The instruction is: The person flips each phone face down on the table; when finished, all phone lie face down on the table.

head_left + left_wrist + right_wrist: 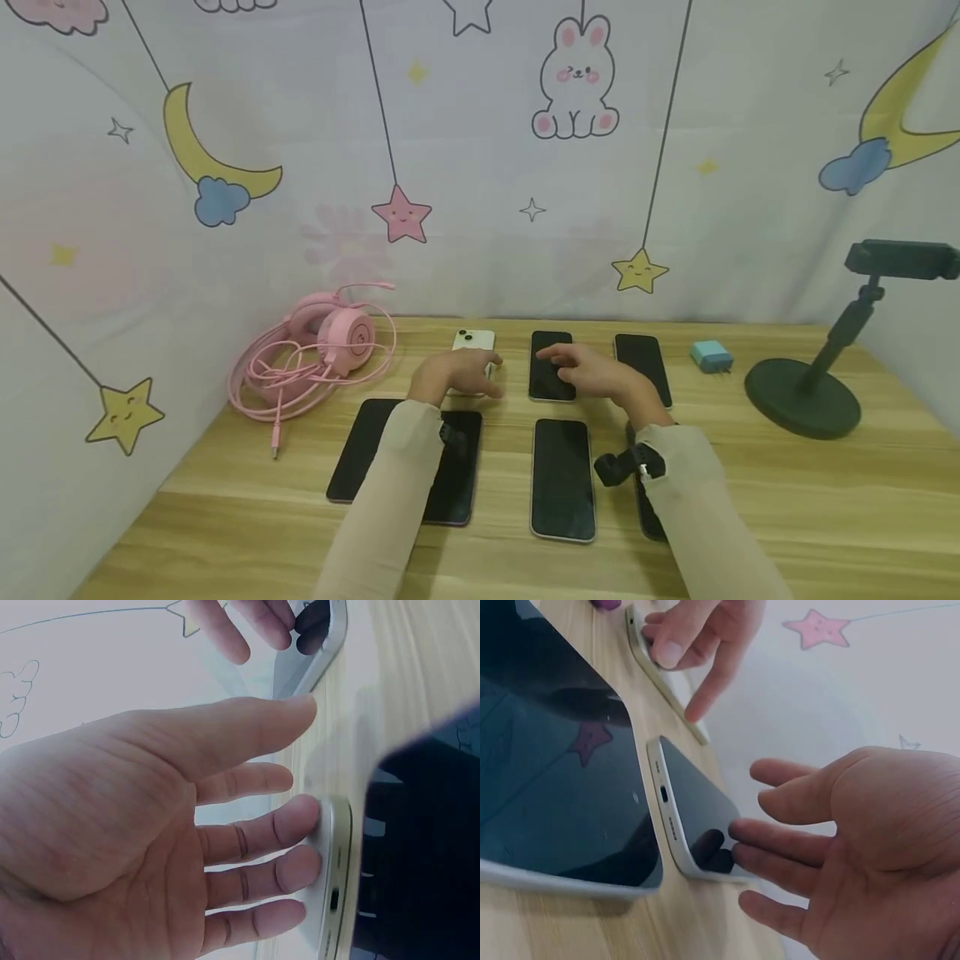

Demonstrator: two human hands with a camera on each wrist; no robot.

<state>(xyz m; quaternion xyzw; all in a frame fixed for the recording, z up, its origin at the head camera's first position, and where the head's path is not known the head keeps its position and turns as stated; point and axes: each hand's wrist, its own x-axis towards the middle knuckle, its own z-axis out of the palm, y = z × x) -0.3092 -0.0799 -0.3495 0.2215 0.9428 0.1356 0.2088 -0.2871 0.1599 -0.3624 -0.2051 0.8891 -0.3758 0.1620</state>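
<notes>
My left hand [467,372] reaches over a white smartphone [483,338] lying face down, its camera lenses at the far end. In the left wrist view three fingertips rest on or just by this phone's back [325,862], and the thumb stands apart from it. My right hand [600,377] is above a dark-screened smartphone [550,367] to the right of the white one. Seen from the right wrist, two fairly straight fingertips meet or nearly meet its screen [697,795]; exact contact is hard to tell. Neither hand grips anything.
Nearer lie two tablets [360,454], partly under the left sleeve, a phone [562,479], and another dark device [649,508] under the right wrist. A further phone [651,362], blue charger [711,356] and black stand [806,400] are right; pink headphones [348,337] with cable are left.
</notes>
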